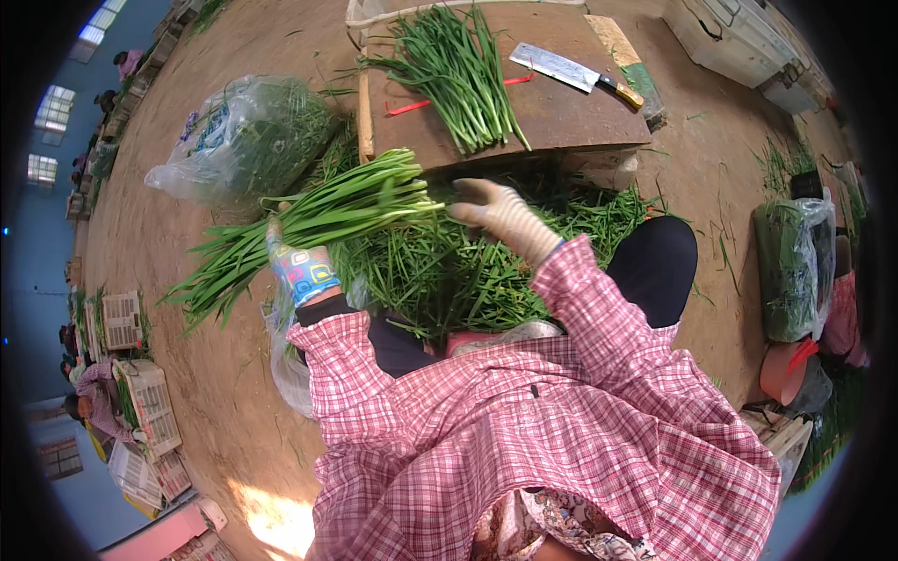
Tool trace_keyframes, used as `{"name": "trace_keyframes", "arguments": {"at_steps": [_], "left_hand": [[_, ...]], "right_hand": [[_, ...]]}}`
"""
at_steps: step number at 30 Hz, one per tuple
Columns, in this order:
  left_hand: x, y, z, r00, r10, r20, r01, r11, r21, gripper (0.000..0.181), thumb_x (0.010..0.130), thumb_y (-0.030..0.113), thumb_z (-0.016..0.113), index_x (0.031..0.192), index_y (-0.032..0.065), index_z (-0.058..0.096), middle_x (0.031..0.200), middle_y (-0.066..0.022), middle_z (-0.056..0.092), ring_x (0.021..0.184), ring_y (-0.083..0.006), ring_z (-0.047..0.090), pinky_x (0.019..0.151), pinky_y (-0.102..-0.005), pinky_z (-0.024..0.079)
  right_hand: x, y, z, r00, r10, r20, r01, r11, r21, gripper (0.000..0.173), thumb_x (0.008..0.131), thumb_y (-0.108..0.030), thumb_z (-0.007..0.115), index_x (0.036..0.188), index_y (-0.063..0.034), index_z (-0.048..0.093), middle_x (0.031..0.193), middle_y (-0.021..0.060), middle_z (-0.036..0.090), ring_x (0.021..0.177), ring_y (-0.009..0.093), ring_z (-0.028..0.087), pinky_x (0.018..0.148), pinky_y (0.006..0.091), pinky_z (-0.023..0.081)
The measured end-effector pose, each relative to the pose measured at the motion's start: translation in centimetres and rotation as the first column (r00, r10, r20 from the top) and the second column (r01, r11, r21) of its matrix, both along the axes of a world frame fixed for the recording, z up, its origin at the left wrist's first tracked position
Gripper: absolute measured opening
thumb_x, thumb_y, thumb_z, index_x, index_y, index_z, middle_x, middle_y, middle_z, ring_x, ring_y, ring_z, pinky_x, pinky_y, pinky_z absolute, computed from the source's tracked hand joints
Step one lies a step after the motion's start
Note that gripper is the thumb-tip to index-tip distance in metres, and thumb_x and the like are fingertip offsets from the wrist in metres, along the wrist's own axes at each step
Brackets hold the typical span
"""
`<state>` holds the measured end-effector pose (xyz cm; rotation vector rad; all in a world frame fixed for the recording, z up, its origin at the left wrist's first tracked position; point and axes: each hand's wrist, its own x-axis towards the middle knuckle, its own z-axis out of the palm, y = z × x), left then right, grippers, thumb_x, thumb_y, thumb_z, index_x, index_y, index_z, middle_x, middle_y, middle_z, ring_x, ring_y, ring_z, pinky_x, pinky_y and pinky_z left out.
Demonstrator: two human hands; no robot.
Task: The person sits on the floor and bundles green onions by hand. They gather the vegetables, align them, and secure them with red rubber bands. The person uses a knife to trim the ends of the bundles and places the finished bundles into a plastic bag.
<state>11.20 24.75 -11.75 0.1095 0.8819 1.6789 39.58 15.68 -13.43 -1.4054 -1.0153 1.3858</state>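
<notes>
My left hand (300,268), in a colourful patterned glove, grips a bunch of garlic chives (351,207) from below. Its pale stem ends point right and its leaf tips hang down to the left. Close to those stem ends, my right hand (501,214) is slightly blurred in a striped work glove, its fingers apart and nothing visible in them. A second bunch of chives (456,77) lies on the brown board (568,123) in front of me, over a red tie (409,108). To its right rests a cleaver (558,68) with a wooden handle.
Loose chive trimmings (456,273) are heaped between my knees, below the board. At the left sits a clear plastic bag (245,140) of greens. A wrapped green bundle (789,266) and a pinkish bucket (780,372) stand right. Other people work beside crates (147,407) far left.
</notes>
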Motion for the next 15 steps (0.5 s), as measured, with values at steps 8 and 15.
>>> {"name": "trace_keyframes", "arguments": {"at_steps": [8, 15], "left_hand": [[-3.3, -0.2, -0.5, 0.997, -0.075, -0.025, 0.077, 0.993, 0.094, 0.033, 0.091, 0.027, 0.056, 0.113, 0.0047, 0.065, 0.119, -0.0143, 0.064, 0.111, -0.0311, 0.058, 0.103, -0.0499, 0.042], [-3.6, 0.4, -1.6, 0.994, -0.057, 0.094, 0.053, 0.997, 0.05, 0.036, 0.09, 0.024, 0.058, 0.119, 0.0034, 0.064, 0.125, -0.016, 0.062, 0.114, -0.0336, 0.058, 0.101, -0.052, 0.046]], "right_hand": [[4.9, -0.1, -2.8, 0.98, -0.16, -0.115, 0.137, 0.973, -0.184, 0.024, 0.086, -0.023, 0.069, 0.095, -0.0015, 0.07, 0.066, 0.0027, 0.062, 0.054, 0.006, 0.051, 0.049, 0.0227, 0.041], [-1.2, 1.5, 1.4, 0.965, 0.258, -0.046, -0.259, 0.966, -0.02, 0.028, 0.087, -0.024, 0.067, 0.1, 0.0011, 0.066, 0.074, 0.0032, 0.066, 0.055, 0.009, 0.057, 0.052, 0.0224, 0.047]]}}
